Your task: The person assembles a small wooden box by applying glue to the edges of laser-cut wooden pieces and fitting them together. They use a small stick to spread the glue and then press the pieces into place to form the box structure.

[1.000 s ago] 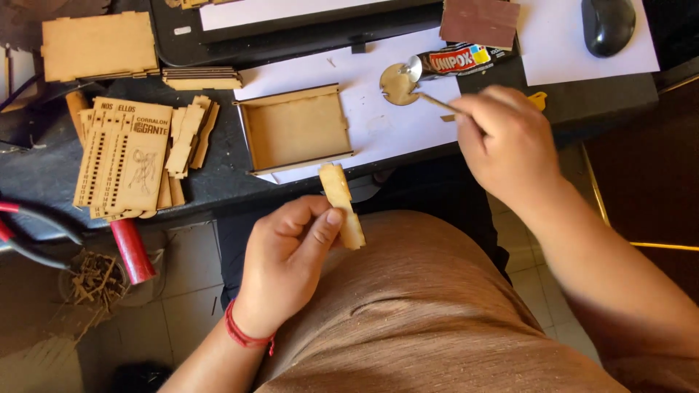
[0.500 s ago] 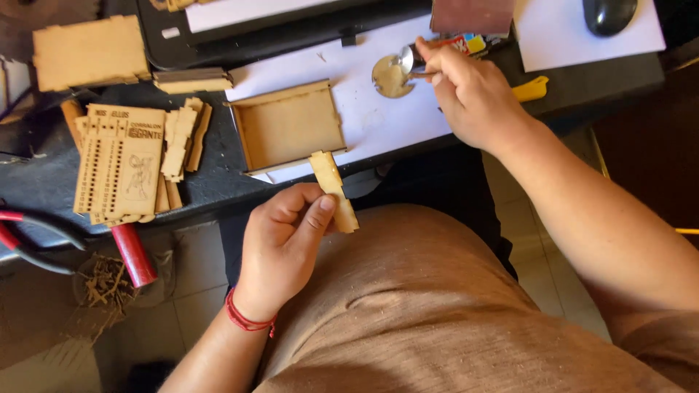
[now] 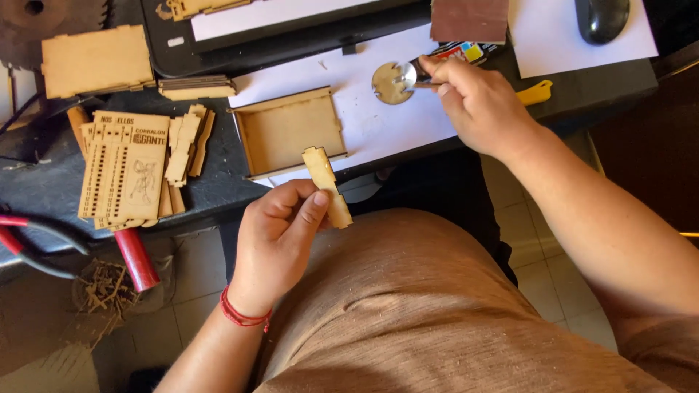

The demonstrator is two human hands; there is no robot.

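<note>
My left hand (image 3: pixel 280 236) holds a small notched wooden strip (image 3: pixel 327 185) above my lap, just below the table edge. My right hand (image 3: pixel 477 105) reaches over the white paper (image 3: pixel 378 124) and pinches a thin stick whose tip touches a round metal lid (image 3: pixel 392 82) smeared with glue. A glue tube (image 3: pixel 462 52) lies just behind that hand. An open shallow wooden box (image 3: pixel 291 132) sits on the table between both hands.
Laser-cut wooden panels (image 3: pixel 124 166) and small pieces (image 3: pixel 186 144) lie at the left, an assembled wooden box (image 3: pixel 95 60) behind them. A brown sanding block (image 3: pixel 470 18), a computer mouse (image 3: pixel 602 18), a yellow tool (image 3: pixel 535 93) and red-handled pliers (image 3: pixel 135 258) are around.
My right hand moved up and left from the table's front edge to the metal lid. My left hand with the wooden strip stayed almost in place.
</note>
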